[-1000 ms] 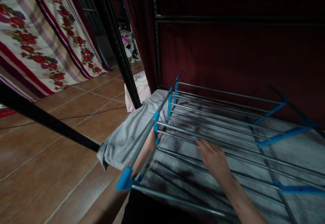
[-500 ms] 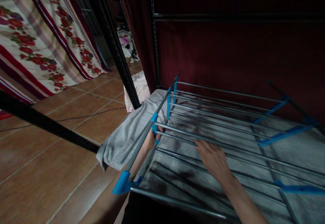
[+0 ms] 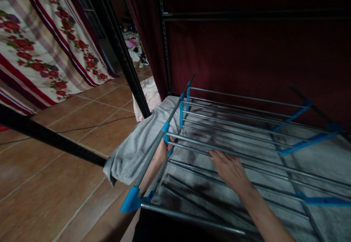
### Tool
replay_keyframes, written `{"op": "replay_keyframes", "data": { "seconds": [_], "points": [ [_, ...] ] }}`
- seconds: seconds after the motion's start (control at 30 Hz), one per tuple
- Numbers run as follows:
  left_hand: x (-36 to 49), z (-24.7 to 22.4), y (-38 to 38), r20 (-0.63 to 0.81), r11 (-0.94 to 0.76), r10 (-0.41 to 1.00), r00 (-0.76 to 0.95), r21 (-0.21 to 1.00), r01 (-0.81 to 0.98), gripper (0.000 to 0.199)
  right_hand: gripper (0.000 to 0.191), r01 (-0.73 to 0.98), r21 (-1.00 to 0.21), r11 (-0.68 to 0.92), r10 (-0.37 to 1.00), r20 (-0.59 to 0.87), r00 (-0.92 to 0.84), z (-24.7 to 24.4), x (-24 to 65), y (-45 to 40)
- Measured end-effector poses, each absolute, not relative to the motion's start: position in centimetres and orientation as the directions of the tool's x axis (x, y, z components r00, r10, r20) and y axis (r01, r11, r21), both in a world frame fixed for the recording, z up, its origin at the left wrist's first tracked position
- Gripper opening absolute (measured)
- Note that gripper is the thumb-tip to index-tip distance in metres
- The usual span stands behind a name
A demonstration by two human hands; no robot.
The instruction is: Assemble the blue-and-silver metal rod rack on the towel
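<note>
A rack of grey metal tubes point(image 3: 192, 141) with blue plastic joints stands on a grey blanket. My left hand point(image 3: 161, 154) is closed around the blue joint point(image 3: 166, 138) at the rack's left side, its fingers partly hidden behind it. Farther right, my right hand point(image 3: 229, 168) lies over the front tubes, with the fingers bent over one and the thumb out of sight. At the near left corner a blue corner piece point(image 3: 129, 200) joins the side tube to the bottom front tube.
The grey blanket point(image 3: 139, 143) hangs over a black metal frame point(image 3: 68, 143). A dark red curtain point(image 3: 233, 59) closes the back. To the left are a tiled floor point(image 3: 55, 183), a cable point(image 3: 90, 126) and a flowered cloth point(image 3: 35, 48). Blue arms point(image 3: 323, 201) slant at the right.
The view has shifted very slightly. Both hands keep their places on the rack, with no clear movement of the rack itself.
</note>
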State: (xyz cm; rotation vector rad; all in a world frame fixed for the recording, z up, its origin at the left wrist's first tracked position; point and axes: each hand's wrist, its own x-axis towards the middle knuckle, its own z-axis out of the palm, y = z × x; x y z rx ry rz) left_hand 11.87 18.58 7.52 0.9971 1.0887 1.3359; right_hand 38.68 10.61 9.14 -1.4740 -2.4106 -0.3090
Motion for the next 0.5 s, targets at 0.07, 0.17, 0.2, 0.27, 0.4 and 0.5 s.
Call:
{"op": "replay_keyframes", "data": {
  "seconds": [0.07,0.17,0.2,0.27,0.4,0.5],
  "points": [
    [12.0,7.8,18.5,0.012,-0.022,0.999,-0.046,0.972,-0.234,0.047,0.026,0.897,0.031,0.442,0.828,0.371,-0.42,9.0,38.5,10.6],
    [12.1,8.6,18.3,0.005,-0.015,0.999,-0.043,0.971,-0.24,0.044,0.029,0.915,0.036,0.402,0.846,0.368,-0.386,9.5,38.1,10.1],
    [12.1,8.8,18.3,0.011,-0.022,0.999,-0.046,0.968,-0.251,0.042,0.031,0.919,0.035,0.392,0.849,0.37,-0.376,9.8,37.9,9.9],
    [11.9,8.9,18.7,0.011,-0.015,1.0,-0.018,0.957,-0.29,0.036,0.037,0.917,0.014,0.4,0.84,0.395,-0.372,10.3,37.7,9.4],
    [11.3,8.3,20.4,0.01,-0.027,0.999,-0.049,0.928,-0.372,0.033,0.035,0.897,-0.122,0.424,0.789,0.537,-0.3,9.9,39.4,7.8],
    [10.4,8.0,21.2,-0.026,0.034,0.999,0.029,0.95,-0.312,0.036,0.027,0.877,-0.4,0.267,0.793,0.608,0.036,7.9,42.9,5.0]
  ]
}}
